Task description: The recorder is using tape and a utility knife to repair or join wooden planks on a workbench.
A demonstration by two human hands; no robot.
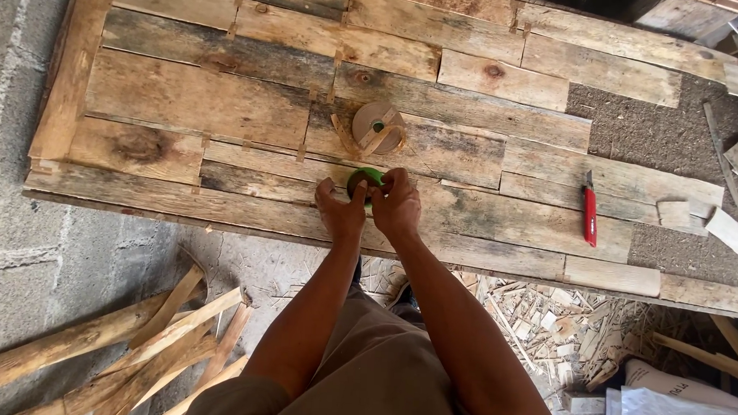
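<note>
Left hand (339,210) and right hand (397,202), fingers closed on small green roll of tape (365,179), near edge of patchwork plank surface (181,97). Judged early: tape not yet applied. Brown tape roll (377,125) just beyond; red utility knife (589,212) lies untouched at right.

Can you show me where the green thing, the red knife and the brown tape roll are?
green thing (365,177): head view, its top rim showing between the hands.
red knife (590,217): head view, middle of its red handle.
brown tape roll (367,121): head view, its flat cardboard side.
</note>
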